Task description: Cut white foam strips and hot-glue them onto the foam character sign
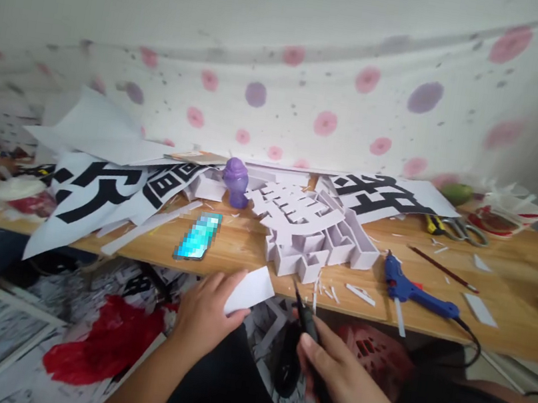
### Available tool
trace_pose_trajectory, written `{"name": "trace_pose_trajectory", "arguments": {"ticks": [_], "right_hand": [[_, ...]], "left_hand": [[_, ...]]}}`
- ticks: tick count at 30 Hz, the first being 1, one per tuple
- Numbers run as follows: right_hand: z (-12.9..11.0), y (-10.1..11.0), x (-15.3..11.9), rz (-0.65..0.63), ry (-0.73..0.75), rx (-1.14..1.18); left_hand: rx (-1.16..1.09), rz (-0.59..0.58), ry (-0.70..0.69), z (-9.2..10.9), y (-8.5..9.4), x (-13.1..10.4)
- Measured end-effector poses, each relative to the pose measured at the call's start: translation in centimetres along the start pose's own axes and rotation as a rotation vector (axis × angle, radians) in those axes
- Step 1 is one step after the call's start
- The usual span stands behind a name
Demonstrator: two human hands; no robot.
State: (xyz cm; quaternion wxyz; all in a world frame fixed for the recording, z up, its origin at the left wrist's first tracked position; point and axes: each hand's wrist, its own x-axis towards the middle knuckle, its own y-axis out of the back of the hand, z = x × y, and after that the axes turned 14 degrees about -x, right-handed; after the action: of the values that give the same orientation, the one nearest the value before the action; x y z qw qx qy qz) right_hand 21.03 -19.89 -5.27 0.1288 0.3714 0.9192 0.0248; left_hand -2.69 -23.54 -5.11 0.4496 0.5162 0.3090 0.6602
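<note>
My left hand (206, 310) is closed on a small white rectangular board piece (251, 290), held over my lap just off the table's front edge. My right hand (331, 356) grips a black pen-shaped tool (312, 336) with a thin pointed tip aimed up and to the left; its exact kind is unclear. The board piece and the tool's tip are apart. Beyond both hands, a white built-up character shape (296, 219) with raised side walls sits on the wooden table (243, 237). Thin white scraps (331, 293) lie by its front.
A blue glue gun (411, 293) with a cord lies right, near a pencil (444, 268) and scissors (467, 231). Left are a lit phone (199, 237), a purple bottle (236, 183) and printed character sheets (98, 193). A red plastic bag (109, 343) lies below.
</note>
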Motion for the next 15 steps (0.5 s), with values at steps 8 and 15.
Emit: {"name": "trace_pose_trajectory", "arguments": {"ticks": [8, 15], "right_hand": [[-1.0, -2.2, 2.9, 0.008, 0.097, -0.306], [-1.4, -2.8, 3.5, 0.011, 0.097, -0.317]], "left_hand": [[0.009, 0.04, -0.061, -0.7, 0.1, -0.8], [0.017, 0.077, -0.106, -1.3, 0.2, -0.6]]}}
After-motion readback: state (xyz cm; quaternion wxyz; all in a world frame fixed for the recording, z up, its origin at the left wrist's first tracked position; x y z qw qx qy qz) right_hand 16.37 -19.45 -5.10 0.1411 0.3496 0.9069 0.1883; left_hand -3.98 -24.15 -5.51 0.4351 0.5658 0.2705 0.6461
